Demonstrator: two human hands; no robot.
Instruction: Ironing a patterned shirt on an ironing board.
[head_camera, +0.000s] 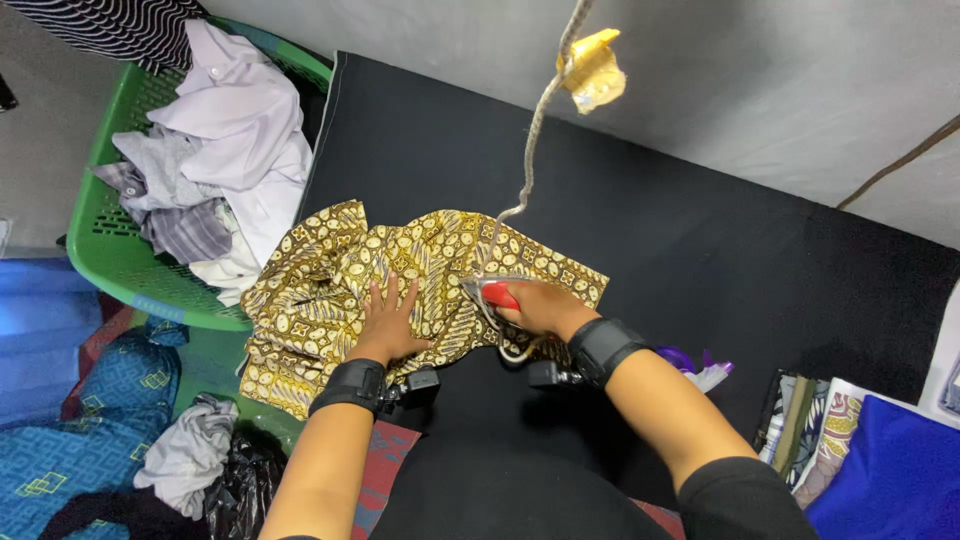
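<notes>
The patterned cloth (400, 270) is pinned flat under the open left hand (388, 322) so the iron (497, 293), gripped by the right hand (540, 305), glides.

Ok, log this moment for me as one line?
left hand flat on patterned cloth | right hand grips iron on same cloth | black board beneath | green laundry basket at left
</notes>
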